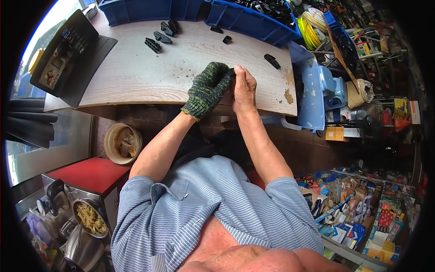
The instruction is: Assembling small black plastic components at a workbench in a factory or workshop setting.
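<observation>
Above the table's near edge, my two hands meet with fingers closed around a small black plastic part (232, 72), mostly hidden between them. My left hand (205, 90) wears a dark green knitted glove and curls around the part from the left. Bare, my right hand (245, 89) presses against it from the right, thumb upward. Several similar black plastic pieces (152, 45) lie in a loose group at the back left of the table (122, 72). Two small black pieces (227, 40) sit at the back middle, and one black piece (272, 61) lies at the right.
Blue bins (253, 22) line the table's back edge, the right one full of black parts. A tablet (65, 54) stands at the left. A light-blue plastic tub (308, 86) adjoins the right edge. Below the table stands a round bucket (122, 143); a red surface (90, 174) is nearby.
</observation>
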The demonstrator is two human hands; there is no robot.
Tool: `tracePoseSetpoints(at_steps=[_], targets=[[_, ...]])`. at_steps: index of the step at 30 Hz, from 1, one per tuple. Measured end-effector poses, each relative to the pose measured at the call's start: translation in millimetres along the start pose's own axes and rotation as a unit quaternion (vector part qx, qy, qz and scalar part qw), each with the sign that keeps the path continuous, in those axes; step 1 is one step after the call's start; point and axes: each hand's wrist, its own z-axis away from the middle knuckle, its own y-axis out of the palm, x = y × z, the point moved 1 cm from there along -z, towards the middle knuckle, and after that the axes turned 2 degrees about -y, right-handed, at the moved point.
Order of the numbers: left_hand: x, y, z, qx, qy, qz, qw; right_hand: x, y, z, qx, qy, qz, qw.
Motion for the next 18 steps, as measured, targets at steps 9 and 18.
tracePoseSetpoints(at_steps=[9, 18], targets=[[-24, -58, -3, -0.127, 0.16, -0.235, 0.95, 36, -37, -18, -0.086, 0.16, -0.049, 0.982], [-14, -156, -39, -0.125, 0.088, -0.626, 0.765, 58, -154, -79, -0.505, 0.123, -0.02, 0.854]])
